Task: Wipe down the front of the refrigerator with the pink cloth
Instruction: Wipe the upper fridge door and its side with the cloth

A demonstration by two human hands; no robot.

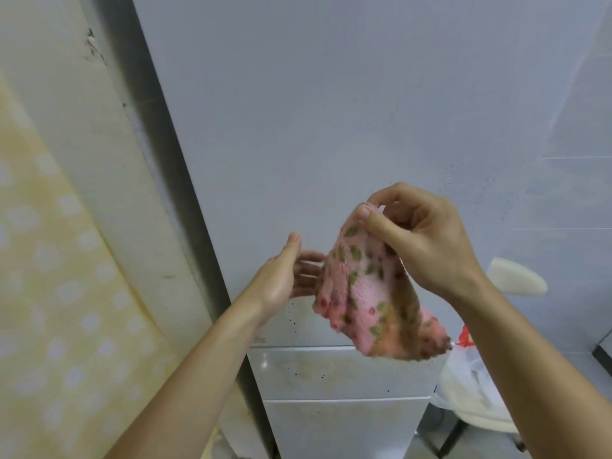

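The refrigerator [314, 111] fills the view ahead, its pale grey front speckled with small dark spots low down. The pink cloth [364, 293], patterned with green and red marks, hangs in front of the door. My right hand [420, 240] pinches its top corner between thumb and fingers. My left hand [284, 276] is beside the cloth with straight fingers, which touch or reach behind the cloth's left edge. The cloth is not against the refrigerator door.
A yellow dotted wall covering [56, 260] runs along the left, next to the refrigerator's dark side edge [185, 193]. Lower drawer fronts [331, 372] sit below the door. A white plastic bag [470, 379] and a pale chair seat [516, 276] stand at the right.
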